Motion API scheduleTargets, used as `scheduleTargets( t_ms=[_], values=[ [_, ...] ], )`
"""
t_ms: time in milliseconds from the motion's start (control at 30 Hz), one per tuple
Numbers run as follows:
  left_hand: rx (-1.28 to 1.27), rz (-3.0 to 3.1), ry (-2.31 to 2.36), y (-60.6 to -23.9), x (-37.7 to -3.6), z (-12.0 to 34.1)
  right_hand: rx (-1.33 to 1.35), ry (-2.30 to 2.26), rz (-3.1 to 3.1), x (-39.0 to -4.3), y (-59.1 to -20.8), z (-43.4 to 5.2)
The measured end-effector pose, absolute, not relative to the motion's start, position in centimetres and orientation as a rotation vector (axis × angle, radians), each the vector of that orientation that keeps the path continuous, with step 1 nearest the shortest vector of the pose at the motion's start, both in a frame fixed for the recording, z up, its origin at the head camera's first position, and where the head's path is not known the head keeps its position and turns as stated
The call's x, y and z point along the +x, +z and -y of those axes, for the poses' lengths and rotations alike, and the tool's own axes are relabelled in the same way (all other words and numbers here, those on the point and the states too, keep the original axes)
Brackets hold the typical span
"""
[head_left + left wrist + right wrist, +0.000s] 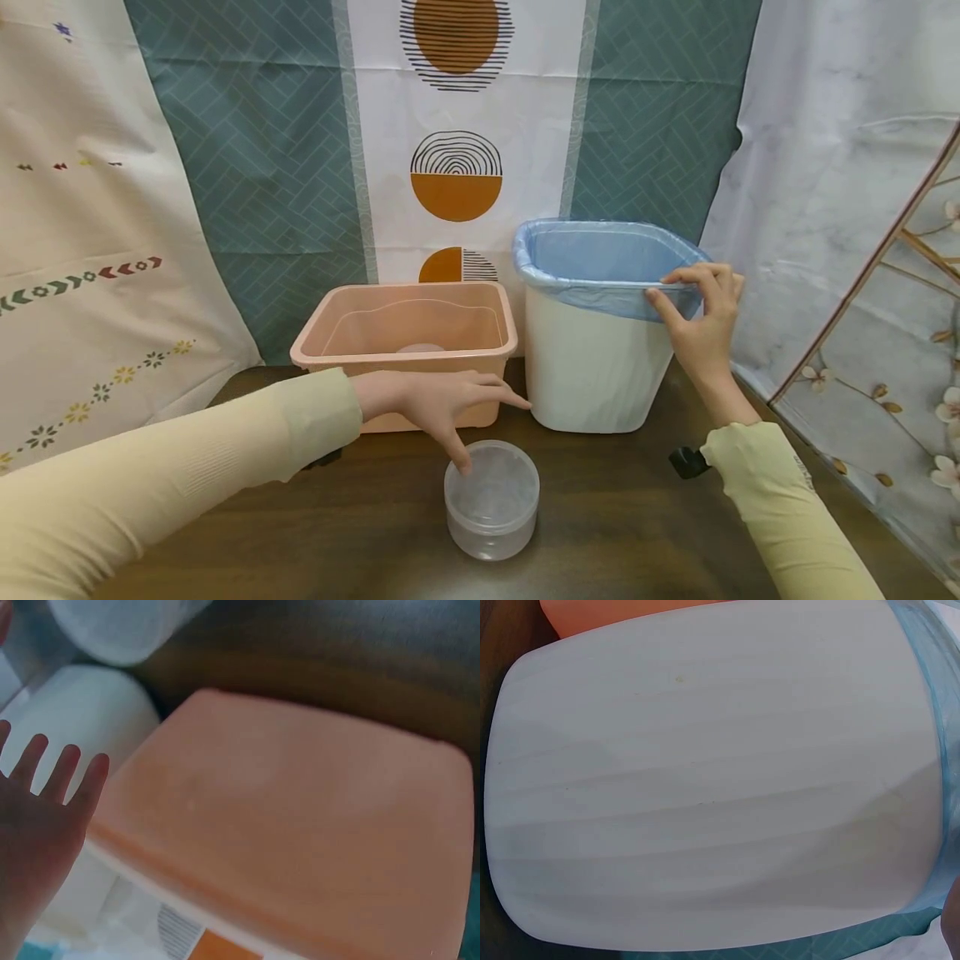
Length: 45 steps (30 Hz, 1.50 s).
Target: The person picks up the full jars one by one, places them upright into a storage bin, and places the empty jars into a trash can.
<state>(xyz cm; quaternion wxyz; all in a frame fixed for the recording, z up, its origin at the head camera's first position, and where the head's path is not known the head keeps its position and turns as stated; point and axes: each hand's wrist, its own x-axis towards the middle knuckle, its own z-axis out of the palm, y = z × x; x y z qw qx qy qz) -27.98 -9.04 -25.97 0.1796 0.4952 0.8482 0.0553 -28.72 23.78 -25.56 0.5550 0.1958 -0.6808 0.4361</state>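
A clear round container point(491, 500) with a lid stands on the dark table point(615, 533) in the head view. My left hand point(468, 421) hovers over it with fingers spread, and one fingertip point(462, 465) touches the lid's near-left edge. The left wrist view shows the same hand point(41, 817) flat, with straight fingers and nothing in it. My right hand point(678, 287) grips the front right rim of a white bin point(592, 375), pinching its blue liner point(592, 254). The right wrist view is filled by the bin's white wall point(705, 787) and the liner's edge point(939, 712).
An empty pink tub point(405, 333) stands left of the bin, behind the container, and fills the left wrist view point(300, 825). Patterned curtains hang close behind both. A floral panel point(885, 350) leans at the right. A black clip point(687, 462) lies by my right wrist.
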Motion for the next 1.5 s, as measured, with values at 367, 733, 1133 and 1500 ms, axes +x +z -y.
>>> scheduleTargets(
  t_ms=[367,733,1133,1500],
  values=[
    [1.456,-2.314,0.171,-30.2,-27.1,8.5,0.456,1.035,1.61,-29.1,-25.7,-24.0],
    [1.447,-2.334,0.086,-32.8,-26.6,7.5,0.459,1.022,1.606,-29.1,-25.7,-23.8],
    [1.448,-2.343,-0.089,-32.3,-26.5,6.4,0.473,1.016,1.593,-28.9,-25.7,-23.9],
    [1.442,-2.344,-0.293,-31.5,-26.2,5.3,0.47,1.017,1.589,-28.9,-25.7,-23.9]
  ],
)
